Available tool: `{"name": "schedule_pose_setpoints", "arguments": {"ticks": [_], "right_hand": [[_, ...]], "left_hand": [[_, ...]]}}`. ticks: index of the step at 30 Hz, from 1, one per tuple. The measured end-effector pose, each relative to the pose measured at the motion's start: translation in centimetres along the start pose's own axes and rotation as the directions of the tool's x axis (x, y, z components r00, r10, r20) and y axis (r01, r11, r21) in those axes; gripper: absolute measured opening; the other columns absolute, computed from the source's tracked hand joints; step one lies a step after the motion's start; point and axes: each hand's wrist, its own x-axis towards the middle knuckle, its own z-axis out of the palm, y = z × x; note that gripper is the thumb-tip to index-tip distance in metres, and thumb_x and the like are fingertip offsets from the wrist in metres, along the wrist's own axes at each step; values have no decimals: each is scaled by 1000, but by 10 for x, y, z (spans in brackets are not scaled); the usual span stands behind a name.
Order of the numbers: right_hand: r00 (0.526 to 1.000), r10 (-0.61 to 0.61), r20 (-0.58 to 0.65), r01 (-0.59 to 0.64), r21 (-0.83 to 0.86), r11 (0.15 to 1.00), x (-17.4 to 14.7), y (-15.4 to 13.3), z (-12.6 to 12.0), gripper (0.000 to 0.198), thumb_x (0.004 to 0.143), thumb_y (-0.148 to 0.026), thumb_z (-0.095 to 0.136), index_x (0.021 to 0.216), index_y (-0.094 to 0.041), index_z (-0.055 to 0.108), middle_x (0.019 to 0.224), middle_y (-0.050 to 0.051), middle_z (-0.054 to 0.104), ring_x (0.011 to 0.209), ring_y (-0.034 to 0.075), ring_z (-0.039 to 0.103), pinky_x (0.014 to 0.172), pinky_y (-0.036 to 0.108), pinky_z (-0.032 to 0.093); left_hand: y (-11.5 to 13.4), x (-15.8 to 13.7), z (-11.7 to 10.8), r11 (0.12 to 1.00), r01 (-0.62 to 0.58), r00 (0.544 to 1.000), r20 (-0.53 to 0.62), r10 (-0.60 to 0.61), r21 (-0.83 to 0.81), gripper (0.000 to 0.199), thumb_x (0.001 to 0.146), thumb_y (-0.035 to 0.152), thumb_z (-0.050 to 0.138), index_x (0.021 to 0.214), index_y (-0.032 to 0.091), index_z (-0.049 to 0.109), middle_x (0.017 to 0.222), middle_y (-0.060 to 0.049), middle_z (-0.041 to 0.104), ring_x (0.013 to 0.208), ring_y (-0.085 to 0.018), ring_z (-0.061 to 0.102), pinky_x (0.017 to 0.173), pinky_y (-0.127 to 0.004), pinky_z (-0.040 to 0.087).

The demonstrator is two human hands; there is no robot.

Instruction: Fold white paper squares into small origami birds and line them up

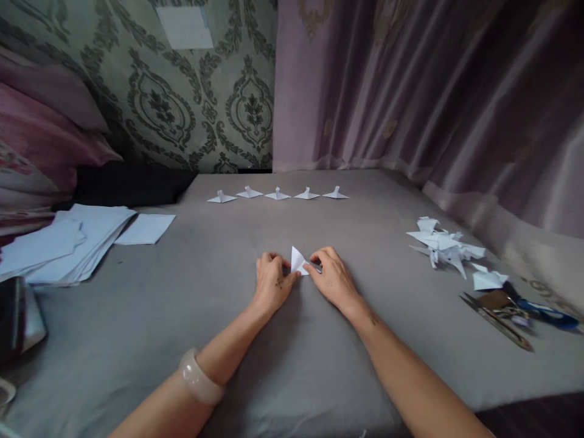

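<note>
A small white folded paper (298,261) stands between my hands at the middle of the grey cloth, one pointed corner upward. My left hand (272,275) pinches its lower left edge between thumb and fingers. On the other side, my right hand (332,274) has thumb and forefinger closed on the lower right part. My fingers hide some of the paper's edges. Beyond my hands, a row of several folded white paper figures (277,194) rests on the cloth, each with a small upright piece in the middle and flat points at the sides.
A stack of white paper sheets (91,243) lies at the left, near a smaller paper square (146,229). At the right are a heap of folded paper pieces (444,243), scissors (499,325) and a blue-handled tool (547,313). A dark object (18,319) sits at the left edge.
</note>
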Motion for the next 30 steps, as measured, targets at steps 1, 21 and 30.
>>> {"name": "schedule_pose_setpoints", "arguments": {"ticks": [1, 21, 30], "right_hand": [[1000, -11, 4, 11, 17, 1000, 0, 1, 0, 14, 81, -30, 61, 89, -19, 63, 96, 7, 57, 81, 18, 56, 75, 32, 45], [957, -22, -290, 162, 467, 869, -25, -52, -27, 21, 82, -25, 59, 62, -21, 55, 65, -1, 53, 58, 12, 47, 58, 26, 39], [988, 39, 150, -149, 847, 511, -24, -50, -41, 27, 84, -43, 59, 97, -20, 63, 80, 3, 69, 75, 17, 64, 71, 30, 49]], "left_hand": [[2, 1, -1, 1000, 17, 1000, 12, -17, -12, 12, 71, 26, 72, 77, 16, 69, 98, -11, 56, 93, -26, 50, 85, -42, 41], [34, -5, -22, 148, 455, 890, 441, -117, -878, 28, 64, 28, 81, 85, 14, 68, 55, 4, 58, 49, -4, 51, 50, -15, 42], [23, -2, -25, 84, 470, 883, 466, -66, -879, 21, 72, 23, 76, 90, 13, 71, 68, 0, 62, 56, -4, 51, 58, -15, 44]]}}
